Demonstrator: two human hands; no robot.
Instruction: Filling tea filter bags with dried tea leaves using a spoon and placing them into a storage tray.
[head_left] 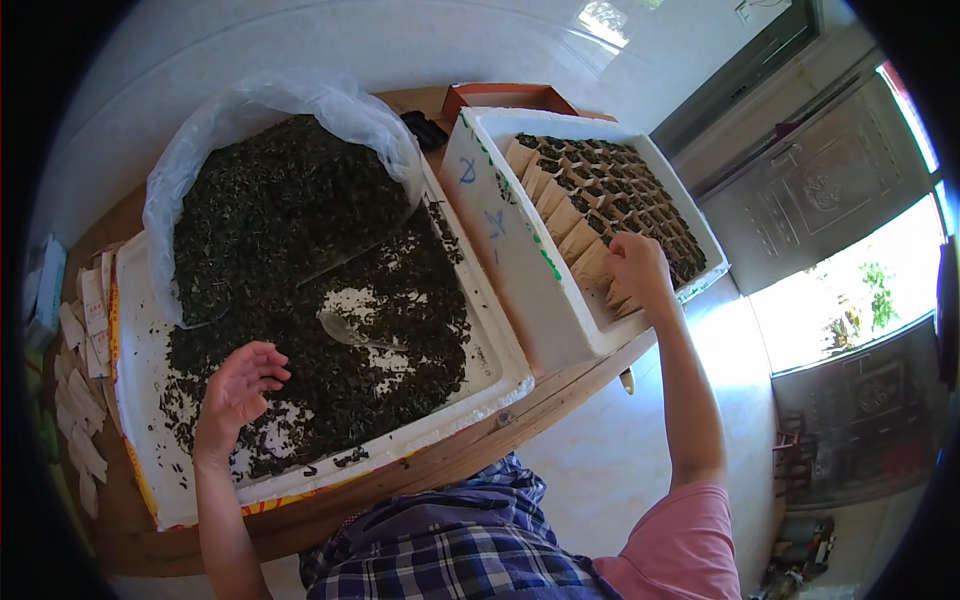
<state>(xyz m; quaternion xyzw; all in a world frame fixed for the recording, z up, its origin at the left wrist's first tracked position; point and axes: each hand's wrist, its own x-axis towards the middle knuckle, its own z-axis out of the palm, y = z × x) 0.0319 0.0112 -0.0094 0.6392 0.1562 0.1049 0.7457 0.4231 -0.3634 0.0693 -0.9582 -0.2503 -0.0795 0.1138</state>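
Note:
My left hand hovers over loose dark dried leaves, palm up, its fingers apart and nothing in them. The leaves lie scattered in a white foam tray. Also in this tray, a clear plastic scoop rests among them. My right hand reaches into a white foam box, its fingers pinched at the top of a small paper bag; the fingertips are partly hidden. Rows of upright paper bags filled with dark leaves are packed in the box.
A large clear plastic bag full of leaves opens onto the tray's far side. Flat paper packets lie at the left on the wooden table. Behind the box are a reddish-brown carton and a black object.

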